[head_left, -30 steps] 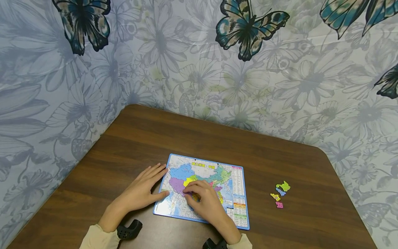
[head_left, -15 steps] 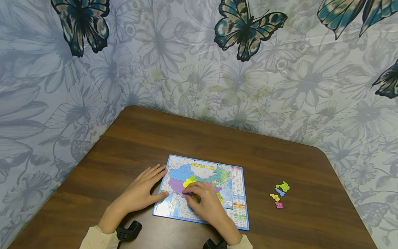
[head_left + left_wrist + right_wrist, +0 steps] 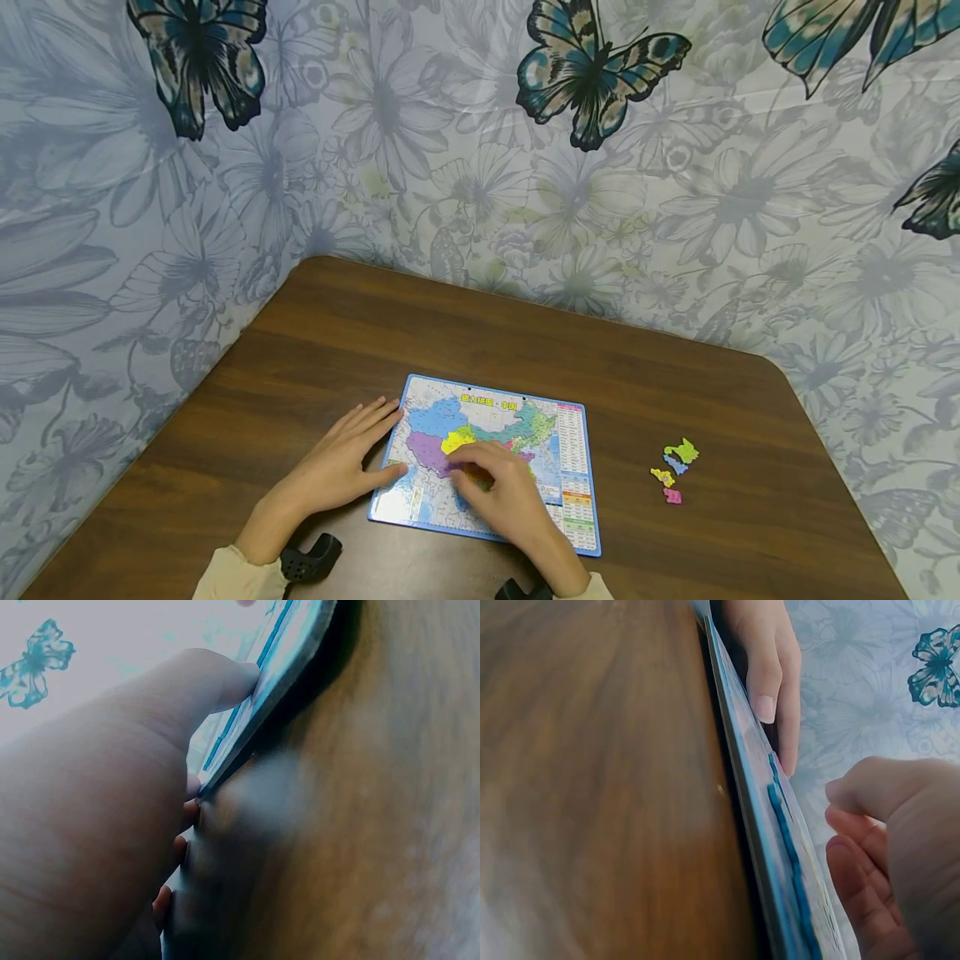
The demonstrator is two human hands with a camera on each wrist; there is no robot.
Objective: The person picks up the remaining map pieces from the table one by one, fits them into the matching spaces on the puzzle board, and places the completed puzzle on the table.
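Observation:
A blue-edged map puzzle board (image 3: 579,475) lies on the table with coloured map pieces on it. My left hand (image 3: 330,462) rests at its left edge, fingers stretched out and the thumb on the board's surface. In the left wrist view, the thumb (image 3: 225,679) presses over the rim. My right hand (image 3: 502,492) hovers over the lower middle of the map, by the purple piece (image 3: 426,451). Its fingers are loosely bent, with a gap between thumb and index finger. No piece shows in that hand (image 3: 900,840) in the right wrist view. It hides part of the map.
To the right of the board lie several loose puzzle pieces: a green one (image 3: 684,451), a blue one (image 3: 677,464), a yellow one (image 3: 663,477) and a pink one (image 3: 672,496). The brown wooden table (image 3: 360,317) meets a flower-and-butterfly wall covering (image 3: 585,217) behind.
My right hand has drawn slightly to the right, away from the purple piece. My left hand stays at the board's edge. The loose pieces have not moved.

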